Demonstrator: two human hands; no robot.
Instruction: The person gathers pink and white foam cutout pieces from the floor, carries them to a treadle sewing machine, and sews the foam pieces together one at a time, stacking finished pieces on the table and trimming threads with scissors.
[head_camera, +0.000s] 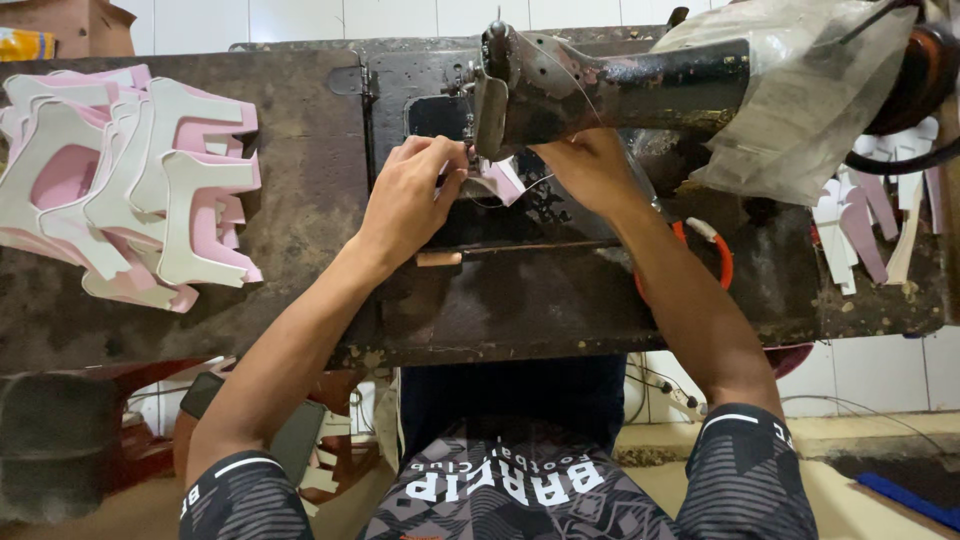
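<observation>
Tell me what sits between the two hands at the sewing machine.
Head view: between the left hand and right hand lie a small pink-and-white piece and the machine's needle bar.

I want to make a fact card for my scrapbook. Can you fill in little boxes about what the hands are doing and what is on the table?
Place: worn dark worktable
Machine: old black sewing machine
Left hand: presses a pink and white piece by the needle
Right hand: on the same piece, under the machine arm
Left of table: pile of pink and white cut pieces
Right of table: more cut pieces, orange ring-shaped thing, partly hidden
Machine cover: clear plastic sheet
</observation>
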